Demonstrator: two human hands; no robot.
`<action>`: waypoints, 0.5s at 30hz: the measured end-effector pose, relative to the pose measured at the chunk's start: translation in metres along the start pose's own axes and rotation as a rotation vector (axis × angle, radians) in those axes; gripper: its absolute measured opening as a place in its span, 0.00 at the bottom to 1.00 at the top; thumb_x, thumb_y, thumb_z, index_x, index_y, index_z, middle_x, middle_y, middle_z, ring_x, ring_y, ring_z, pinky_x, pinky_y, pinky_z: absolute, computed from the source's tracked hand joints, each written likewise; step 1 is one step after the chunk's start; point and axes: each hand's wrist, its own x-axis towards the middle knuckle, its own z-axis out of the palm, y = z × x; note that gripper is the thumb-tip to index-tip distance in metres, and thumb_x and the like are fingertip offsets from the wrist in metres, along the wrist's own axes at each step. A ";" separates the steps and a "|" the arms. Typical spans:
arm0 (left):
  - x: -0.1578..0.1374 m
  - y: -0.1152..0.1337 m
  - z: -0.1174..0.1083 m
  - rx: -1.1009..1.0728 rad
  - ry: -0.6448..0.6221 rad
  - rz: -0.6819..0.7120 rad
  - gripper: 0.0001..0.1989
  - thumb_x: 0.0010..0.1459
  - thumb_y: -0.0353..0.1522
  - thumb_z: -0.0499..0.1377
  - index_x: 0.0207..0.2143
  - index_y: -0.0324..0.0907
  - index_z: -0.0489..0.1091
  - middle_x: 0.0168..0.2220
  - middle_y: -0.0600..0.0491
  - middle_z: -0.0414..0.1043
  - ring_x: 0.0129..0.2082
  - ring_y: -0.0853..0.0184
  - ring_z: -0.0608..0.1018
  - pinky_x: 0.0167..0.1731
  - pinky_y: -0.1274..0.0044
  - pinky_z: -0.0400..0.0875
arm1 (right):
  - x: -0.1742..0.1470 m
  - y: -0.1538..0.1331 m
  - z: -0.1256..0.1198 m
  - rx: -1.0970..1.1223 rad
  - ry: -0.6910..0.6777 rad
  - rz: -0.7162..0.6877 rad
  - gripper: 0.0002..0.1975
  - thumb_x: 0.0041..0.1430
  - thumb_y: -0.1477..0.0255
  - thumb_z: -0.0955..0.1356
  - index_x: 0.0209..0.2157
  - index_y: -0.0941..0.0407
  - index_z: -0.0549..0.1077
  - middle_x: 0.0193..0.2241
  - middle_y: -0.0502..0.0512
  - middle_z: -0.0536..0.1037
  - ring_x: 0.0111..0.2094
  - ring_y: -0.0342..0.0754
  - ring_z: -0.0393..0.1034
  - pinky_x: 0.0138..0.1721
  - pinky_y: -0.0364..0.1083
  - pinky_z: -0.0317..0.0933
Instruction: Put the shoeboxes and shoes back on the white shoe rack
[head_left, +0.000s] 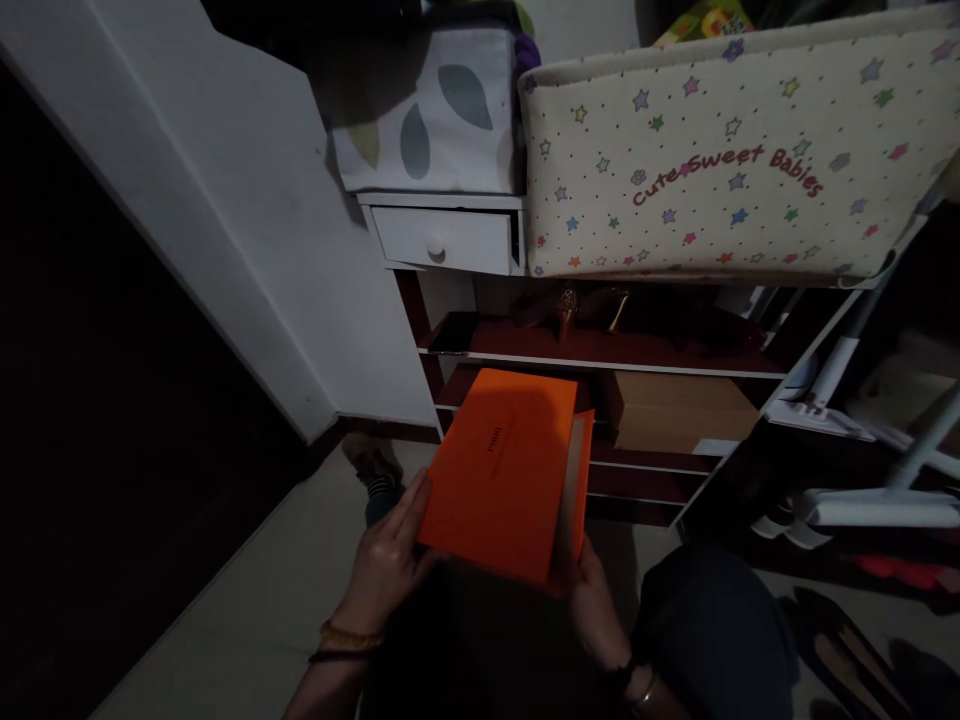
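Both hands grip the orange box (502, 470) low in front of the shelf unit (600, 355): left hand (390, 560) fingers flat along its left edge, right hand (592, 600) clasping the near right corner. Best kept level, lid pinched shut, clear of the brown box (675, 410) behind.

A star-print fabric bin (735, 150) tops shelves (600, 355) holding, seemingly, a cardboard box (675, 410).

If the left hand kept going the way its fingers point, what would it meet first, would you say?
Probably the lower shelf behind the orange box that the left hand holds; depth is unclear.
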 end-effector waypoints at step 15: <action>0.013 -0.008 -0.003 0.061 -0.013 0.097 0.48 0.70 0.48 0.59 0.80 0.45 0.37 0.73 0.34 0.60 0.57 0.48 0.83 0.48 0.65 0.83 | 0.001 -0.011 0.003 0.061 0.018 0.006 0.36 0.62 0.41 0.71 0.58 0.54 0.79 0.56 0.63 0.82 0.58 0.66 0.76 0.57 0.59 0.72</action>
